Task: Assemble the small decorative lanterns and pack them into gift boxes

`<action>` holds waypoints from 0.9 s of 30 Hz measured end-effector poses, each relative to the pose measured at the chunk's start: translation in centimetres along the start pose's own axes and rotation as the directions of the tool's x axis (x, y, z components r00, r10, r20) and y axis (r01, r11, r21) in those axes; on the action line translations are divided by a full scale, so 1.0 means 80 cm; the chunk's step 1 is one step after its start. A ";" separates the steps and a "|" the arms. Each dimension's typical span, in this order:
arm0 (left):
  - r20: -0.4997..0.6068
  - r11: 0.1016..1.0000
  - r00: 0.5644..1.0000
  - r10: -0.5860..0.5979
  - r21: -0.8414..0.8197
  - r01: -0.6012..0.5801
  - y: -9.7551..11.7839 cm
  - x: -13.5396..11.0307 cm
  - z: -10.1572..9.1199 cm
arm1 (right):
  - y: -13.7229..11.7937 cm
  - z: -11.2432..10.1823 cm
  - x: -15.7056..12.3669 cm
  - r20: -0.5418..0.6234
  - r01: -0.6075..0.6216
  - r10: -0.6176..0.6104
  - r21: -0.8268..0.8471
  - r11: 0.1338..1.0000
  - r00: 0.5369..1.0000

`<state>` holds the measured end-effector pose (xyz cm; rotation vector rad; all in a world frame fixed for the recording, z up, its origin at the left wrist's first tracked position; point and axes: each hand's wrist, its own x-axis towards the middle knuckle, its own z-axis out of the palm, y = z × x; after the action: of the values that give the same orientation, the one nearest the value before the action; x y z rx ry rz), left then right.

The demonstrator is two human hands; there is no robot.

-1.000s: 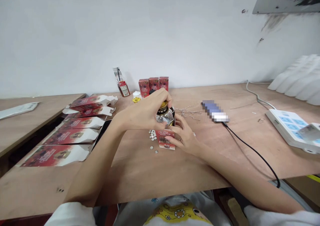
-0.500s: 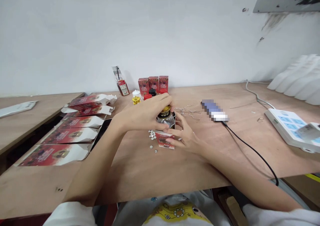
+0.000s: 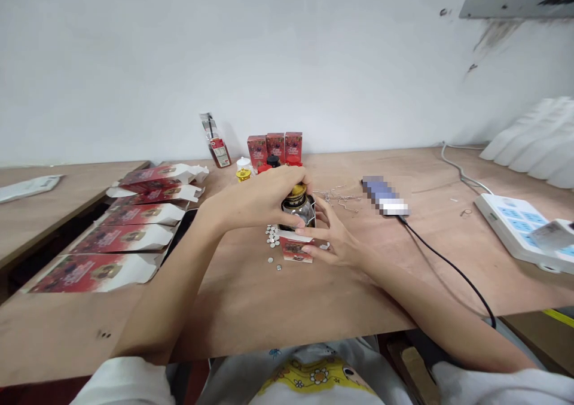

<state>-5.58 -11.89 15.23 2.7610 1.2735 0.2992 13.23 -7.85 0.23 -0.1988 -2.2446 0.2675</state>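
My left hand (image 3: 262, 201) is closed on a small glass bottle (image 3: 298, 209) with a gold cap, gripping it from above and from the left. The bottle's lower part sits inside the open top of a small red carton (image 3: 296, 248). My right hand (image 3: 329, 234) is wrapped round that carton and holds it upright on the wooden table (image 3: 251, 297). A few small silver discs (image 3: 272, 237) lie on the table just left of the carton.
Several flat red cartons (image 3: 130, 234) lie in a row at the left. Three upright red boxes (image 3: 275, 146), small bottles and a sachet stand by the wall. Bent wires (image 3: 338, 197), a cabled device (image 3: 384, 198) and a white power strip (image 3: 522, 228) are to the right.
The bottle has sunk a little lower into the red carton, with both hands staying on them. The view has shifted slightly.
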 end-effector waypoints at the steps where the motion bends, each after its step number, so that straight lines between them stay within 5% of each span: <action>1: -0.001 1.000 1.000 -0.005 0.006 0.005 0.000 0.000 0.001 | 0.001 0.000 0.000 -0.003 0.001 -0.001 0.004 1.000 1.000; 19: 0.043 0.998 0.999 0.007 0.065 -0.010 0.005 -0.003 0.010 | 0.005 -0.003 0.000 0.024 0.024 -0.021 -0.132 0.991 0.999; 27: 0.052 0.973 0.999 0.004 0.232 -0.016 0.008 0.002 0.019 | 0.004 -0.003 0.000 0.016 0.046 -0.044 -0.159 0.986 0.999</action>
<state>-4.64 -12.17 13.87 2.9452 1.3629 0.0831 13.40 -7.48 0.27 -0.2313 -2.2804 0.0642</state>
